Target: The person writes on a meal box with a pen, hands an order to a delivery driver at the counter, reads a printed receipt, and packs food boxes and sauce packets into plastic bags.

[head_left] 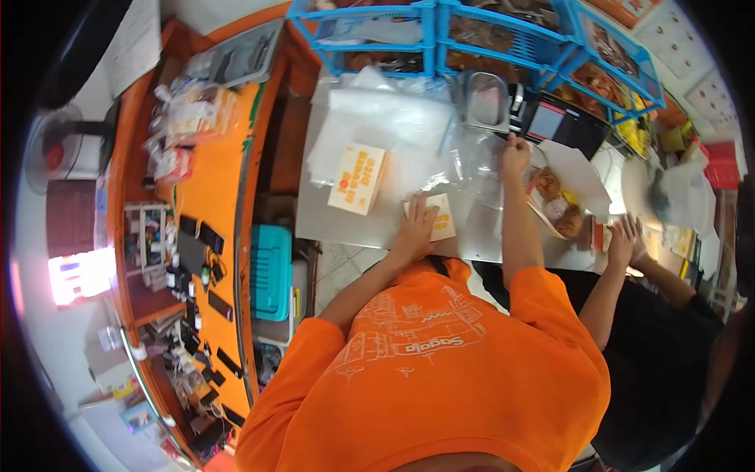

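Note:
On the metal table (314, 212), my left hand (417, 228) grips the left side of a small white box (442, 220) with yellow print. A larger white box (358, 179) with orange and yellow lettering lies to its left. My right hand (515, 156) reaches farther forward, its fingers pinched together beside clear plastic (478, 161) and below a metal container (487, 101). What those fingers hold is too small to make out. Right of that forearm is an open tray or wrapper with round brown food pieces (548, 185).
Clear plastic bags (385, 118) lie at the back left. Blue baskets (377, 35) line the far edge, near a dark tablet (566, 126). A co-worker's hands (625, 240) are close on the right. An orange counter (216, 181) with phones stands left, above a teal crate (270, 271).

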